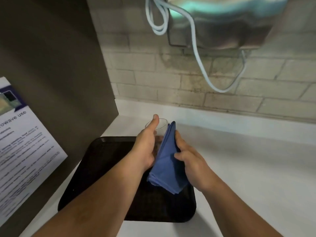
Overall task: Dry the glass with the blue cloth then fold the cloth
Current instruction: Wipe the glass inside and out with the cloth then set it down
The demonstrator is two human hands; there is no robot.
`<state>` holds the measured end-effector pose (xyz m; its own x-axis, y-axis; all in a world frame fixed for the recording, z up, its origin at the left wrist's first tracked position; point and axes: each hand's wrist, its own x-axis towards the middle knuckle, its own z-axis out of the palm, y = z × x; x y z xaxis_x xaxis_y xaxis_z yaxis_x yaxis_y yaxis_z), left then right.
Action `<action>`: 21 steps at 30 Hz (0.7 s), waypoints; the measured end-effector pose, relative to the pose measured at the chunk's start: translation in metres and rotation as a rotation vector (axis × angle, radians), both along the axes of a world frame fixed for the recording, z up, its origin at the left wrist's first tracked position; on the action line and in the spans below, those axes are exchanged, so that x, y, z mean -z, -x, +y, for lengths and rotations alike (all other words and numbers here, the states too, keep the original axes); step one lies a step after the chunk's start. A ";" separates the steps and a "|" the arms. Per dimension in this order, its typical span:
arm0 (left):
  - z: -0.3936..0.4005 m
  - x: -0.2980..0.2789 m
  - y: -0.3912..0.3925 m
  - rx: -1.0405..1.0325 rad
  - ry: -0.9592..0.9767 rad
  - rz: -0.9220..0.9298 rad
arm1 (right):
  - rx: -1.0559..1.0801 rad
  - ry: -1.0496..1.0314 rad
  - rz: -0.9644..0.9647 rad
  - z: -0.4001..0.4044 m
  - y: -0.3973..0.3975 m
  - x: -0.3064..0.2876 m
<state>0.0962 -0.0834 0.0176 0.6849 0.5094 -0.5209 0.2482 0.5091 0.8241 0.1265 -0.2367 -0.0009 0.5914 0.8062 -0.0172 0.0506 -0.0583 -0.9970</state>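
White counter (239,159), one black tray (102,168); left hand (145,147) gripping one glass (159,127), right hand (191,161) clamping one blue cloth (166,168)

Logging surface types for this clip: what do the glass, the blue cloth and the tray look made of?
Glass: clear, likely real glass or hard plastic; the counter shows through it. Blue cloth: soft matte woven fabric, hanging in folded layers. Tray: black, probably plastic, matte with a faint grid texture and rounded corners.

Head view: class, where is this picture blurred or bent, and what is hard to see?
Head view: the steel appliance at the top is smeared; the poster text is mostly unreadable; wide-angle bends the tile lines; the clear glass nearly vanishes against the white counter; the black tray shows little detail.
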 end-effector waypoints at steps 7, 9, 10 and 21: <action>0.019 -0.007 0.023 0.049 -0.016 -0.033 | 0.003 -0.031 -0.380 0.033 0.014 -0.003; 0.016 -0.009 0.031 0.045 0.054 -0.104 | 0.120 -0.084 -0.219 0.050 0.008 -0.005; 0.016 -0.009 0.034 0.039 0.076 -0.131 | 0.173 -0.083 -0.099 0.057 0.005 -0.005; 0.055 -0.012 0.024 -0.033 -0.208 -0.021 | 0.121 -0.039 -0.413 0.069 0.034 0.011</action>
